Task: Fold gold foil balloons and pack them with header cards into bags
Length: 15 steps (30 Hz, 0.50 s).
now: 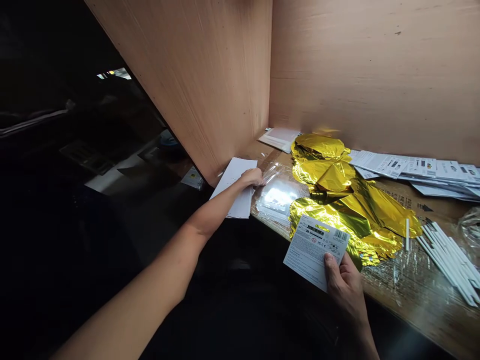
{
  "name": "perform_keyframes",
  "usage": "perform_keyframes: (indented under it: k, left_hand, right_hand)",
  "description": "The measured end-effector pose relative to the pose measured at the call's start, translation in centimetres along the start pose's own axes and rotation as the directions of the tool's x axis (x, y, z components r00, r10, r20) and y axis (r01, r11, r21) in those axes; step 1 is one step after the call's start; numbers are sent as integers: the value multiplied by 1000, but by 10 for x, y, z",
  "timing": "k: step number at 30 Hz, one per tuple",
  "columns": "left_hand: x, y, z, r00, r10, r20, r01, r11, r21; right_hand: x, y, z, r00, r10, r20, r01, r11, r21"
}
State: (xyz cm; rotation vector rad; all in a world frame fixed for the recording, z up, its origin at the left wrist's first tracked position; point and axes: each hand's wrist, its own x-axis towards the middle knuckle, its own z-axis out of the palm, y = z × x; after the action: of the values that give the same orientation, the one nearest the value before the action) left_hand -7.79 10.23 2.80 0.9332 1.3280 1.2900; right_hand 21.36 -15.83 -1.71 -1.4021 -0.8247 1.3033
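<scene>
My right hand [345, 280] grips a printed packaging card [313, 250] by its lower right corner, thumb on top. The card has small text, a barcode and a hang hole, and it is held in front of gold foil balloons [352, 200]. Stretched out to the far left, my left hand [252, 176] is closed on the edge of a clear plastic bag [269, 175]. That bag rises from a pile of shiny clear bags [277, 197]. Beneath my left wrist lies a stack of white paper sheets [236, 192].
Wooden panels [210, 75] wall the bench at the left and back. Packaged cards [420, 167] lie along the back right, with white sticks [448, 260] in front. A pale flat packet [280, 138] rests in the corner. The bench's front edge runs diagonally.
</scene>
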Motion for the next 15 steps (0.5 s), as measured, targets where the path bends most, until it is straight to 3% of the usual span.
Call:
perform_keyframes:
  k: [7, 13, 15]
  left_hand:
    - [-2, 0, -5, 994, -86, 72, 83, 995, 47]
    - [11, -1, -16, 991, -92, 93, 88, 995, 49]
    - [2, -2, -11, 993, -88, 80, 92, 995, -46]
  right_hand:
    - [-4, -3, -4, 994, 104, -34, -97, 981, 168]
    - [-6, -5, -4, 994, 112, 9, -112, 982, 151]
    - [-6, -7, -2, 991, 113, 72, -122, 981, 148]
